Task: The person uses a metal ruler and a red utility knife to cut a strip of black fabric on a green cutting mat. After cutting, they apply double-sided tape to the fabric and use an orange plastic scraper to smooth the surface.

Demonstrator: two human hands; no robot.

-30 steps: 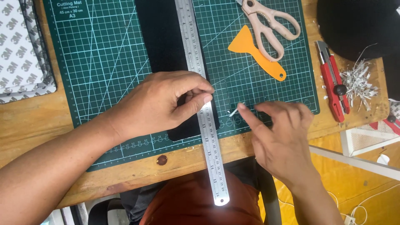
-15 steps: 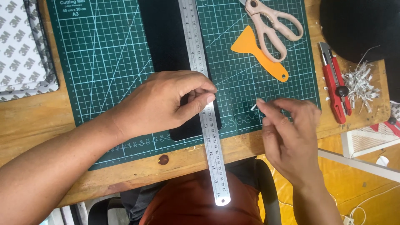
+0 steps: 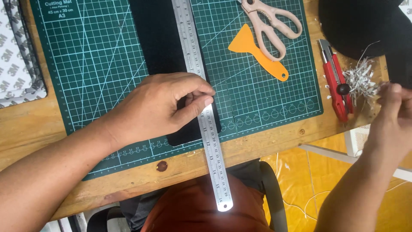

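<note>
Left hand (image 3: 159, 107) on ruler (image 3: 201, 99) (steel)

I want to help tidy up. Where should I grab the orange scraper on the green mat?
Take the orange scraper by its narrow handle, the end with the small hole, which points toward the lower right. Come from the right side of the cutting mat, because the scissors lie against its wide blade end. It lies flat, so pinching the handle's edges should work best.

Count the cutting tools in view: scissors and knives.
2. Pink-handled scissors lie at the top of the green cutting mat, beside the orange scraper. A red utility knife lies on the wooden table right of the mat. Others may sit off-frame.
</note>
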